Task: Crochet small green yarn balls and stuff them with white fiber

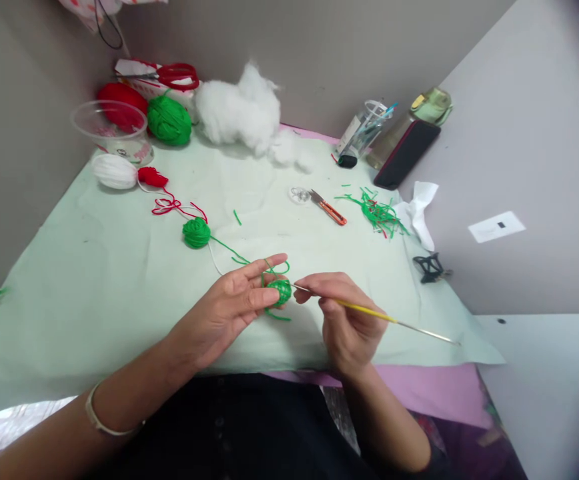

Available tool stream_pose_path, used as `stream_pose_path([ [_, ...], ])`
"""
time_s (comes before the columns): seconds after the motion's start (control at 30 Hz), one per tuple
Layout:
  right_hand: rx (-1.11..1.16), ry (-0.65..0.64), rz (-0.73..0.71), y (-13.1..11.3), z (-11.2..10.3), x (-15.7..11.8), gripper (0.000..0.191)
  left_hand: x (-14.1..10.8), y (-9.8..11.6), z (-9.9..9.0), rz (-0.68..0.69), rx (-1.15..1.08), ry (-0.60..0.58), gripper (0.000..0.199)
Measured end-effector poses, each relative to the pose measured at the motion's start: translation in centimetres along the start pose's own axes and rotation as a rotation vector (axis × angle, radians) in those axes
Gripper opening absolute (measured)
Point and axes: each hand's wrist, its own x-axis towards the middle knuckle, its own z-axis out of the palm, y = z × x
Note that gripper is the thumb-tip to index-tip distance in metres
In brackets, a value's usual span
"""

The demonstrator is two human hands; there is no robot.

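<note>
Between the thumb and fingers of my left hand (pixel 227 303) is a small round green crochet piece (pixel 282 292), with white showing through its stitches. Green yarn (pixel 229 249) loops by the raised index finger and runs back to a small green yarn ball (pixel 196 233). My right hand (pixel 347 320) grips a crochet hook (pixel 369 311) by its yellow handle, pen-like. The hook's thin metal tip meets the right edge of the green piece; whether it is inside a stitch I cannot tell. A short green tail hangs below the piece.
Orange thread snips (pixel 328 207) lie ahead, near green yarn scraps (pixel 379 215). White stuffing (pixel 239 110), a large green yarn ball (pixel 169 121), red-handled scissors (pixel 177 76) and a clear plastic tub (pixel 112 130) stand at the back. A phone (pixel 407 155) leans at the right against a bottle (pixel 432 105).
</note>
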Motion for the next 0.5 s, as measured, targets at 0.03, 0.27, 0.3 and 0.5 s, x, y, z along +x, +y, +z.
stream_pose_path([
  [0.03,0.028,0.002,0.025,-0.1,0.0,0.1,0.024,0.0,0.1,-0.2,0.002,0.024,0.009,0.058],
  [0.27,0.278,0.061,0.286,-0.4,-0.7,0.7,0.016,-0.3,0.5,-0.9,-0.022,0.1,-0.034,0.05],
  [0.3,0.317,0.066,0.332,-0.5,-0.7,0.8,0.016,-0.3,0.4,-0.8,-0.023,0.094,-0.054,0.048],
  [0.5,-0.091,0.032,0.145,-0.3,0.8,-0.6,0.02,-0.4,-0.8,0.7,0.138,0.157,0.081,0.059],
])
